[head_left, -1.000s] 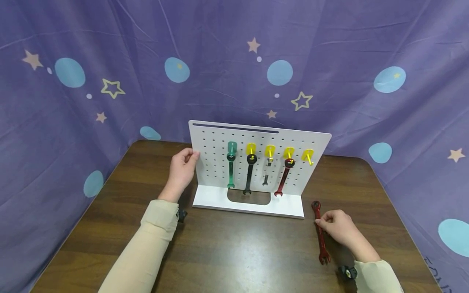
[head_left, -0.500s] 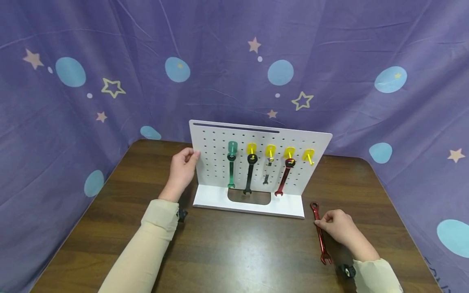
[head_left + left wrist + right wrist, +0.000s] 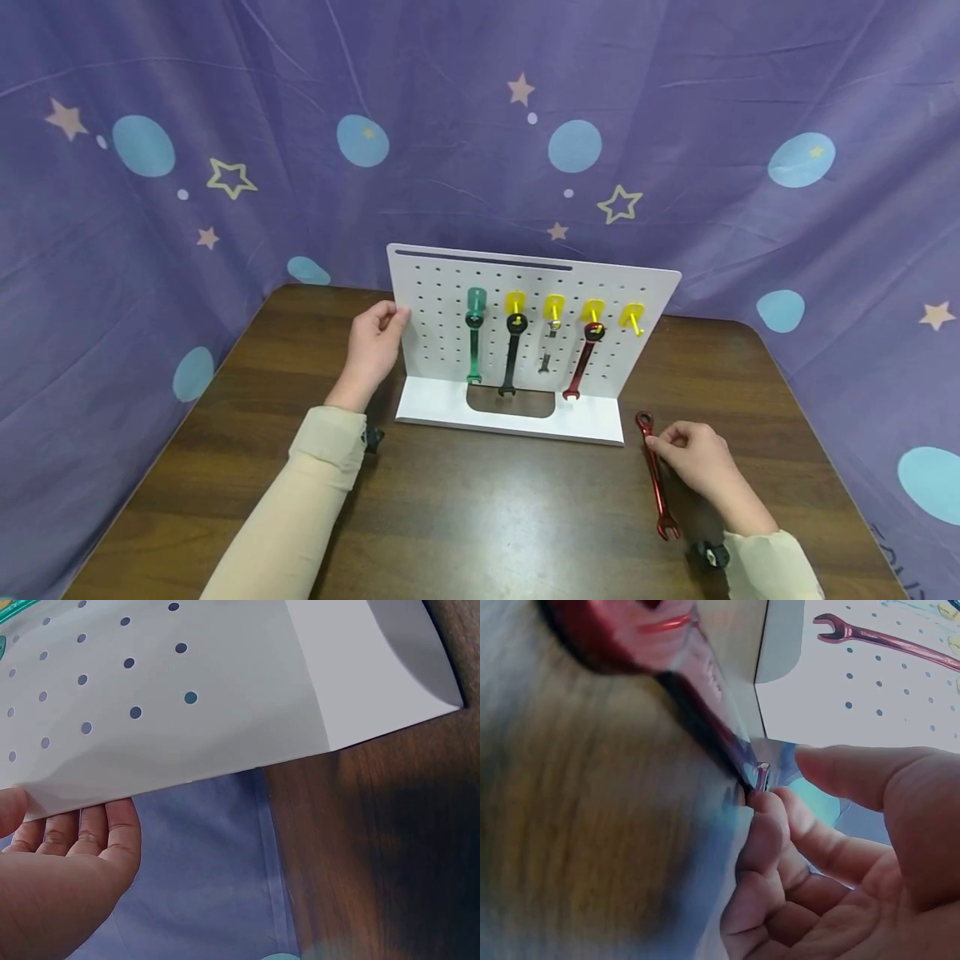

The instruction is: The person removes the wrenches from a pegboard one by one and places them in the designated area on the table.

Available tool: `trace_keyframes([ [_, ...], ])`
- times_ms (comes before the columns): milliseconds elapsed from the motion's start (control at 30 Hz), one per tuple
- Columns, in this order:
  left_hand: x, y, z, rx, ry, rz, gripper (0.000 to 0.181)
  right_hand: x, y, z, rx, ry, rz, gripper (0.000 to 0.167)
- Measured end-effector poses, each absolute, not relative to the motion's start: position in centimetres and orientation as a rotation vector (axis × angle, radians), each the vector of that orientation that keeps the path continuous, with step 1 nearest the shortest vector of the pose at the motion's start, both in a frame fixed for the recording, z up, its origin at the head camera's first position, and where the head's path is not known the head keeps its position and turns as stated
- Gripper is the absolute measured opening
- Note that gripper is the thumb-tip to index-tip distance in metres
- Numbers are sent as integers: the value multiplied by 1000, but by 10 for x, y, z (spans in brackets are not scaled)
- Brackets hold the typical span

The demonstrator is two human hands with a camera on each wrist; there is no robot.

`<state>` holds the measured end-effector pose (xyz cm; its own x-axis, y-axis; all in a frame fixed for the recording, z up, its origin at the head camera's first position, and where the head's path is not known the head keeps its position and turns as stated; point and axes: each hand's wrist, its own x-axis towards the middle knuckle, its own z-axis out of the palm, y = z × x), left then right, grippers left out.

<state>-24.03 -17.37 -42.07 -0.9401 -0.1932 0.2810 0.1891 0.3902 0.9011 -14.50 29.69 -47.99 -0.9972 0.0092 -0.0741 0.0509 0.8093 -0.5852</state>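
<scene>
The left hand (image 3: 372, 346) pinches the left edge of a white pegboard (image 3: 435, 333); in the left wrist view its thumb is in front and the fingers (image 3: 94, 829) are behind the panel. A red wrench (image 3: 656, 483) lies on the table right of the board, ring end toward the back. Beside its upper half is the right hand (image 3: 701, 462), thumb tip over the shaft. In the right wrist view the thumb stands apart from the bent fingers (image 3: 761, 840), whose tips touch or nearly touch the wrench (image 3: 705, 690).
Hanging from pegs are a green wrench (image 3: 474, 354), a black wrench (image 3: 511, 362), a small silver wrench (image 3: 547, 354) and another red wrench (image 3: 582, 367). The rightmost yellow peg (image 3: 632, 317) holds nothing. Behind the wooden table (image 3: 450, 517) hangs a purple curtain (image 3: 465, 100).
The red wrench on the table has shifted slightly, its ring end a little to the left. The right hand's fingertips have moved a bit toward that ring end. The left hand holds its place.
</scene>
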Motion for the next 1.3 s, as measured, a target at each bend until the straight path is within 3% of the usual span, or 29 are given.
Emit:
trace_keyframes([
  [267,-239,-175,-422,13,-2303,-1580,22,-150,290,-476,-19,3048,-1121,18],
  [800,-241,-175,-422,-14,-2310,-1567,21,-159,273,-469,-108,2958,-1333,26],
  [1300,-242,-176,-423,-19,-2325,-1552,22,-170,250,-460,-199,2978,-1392,22],
])
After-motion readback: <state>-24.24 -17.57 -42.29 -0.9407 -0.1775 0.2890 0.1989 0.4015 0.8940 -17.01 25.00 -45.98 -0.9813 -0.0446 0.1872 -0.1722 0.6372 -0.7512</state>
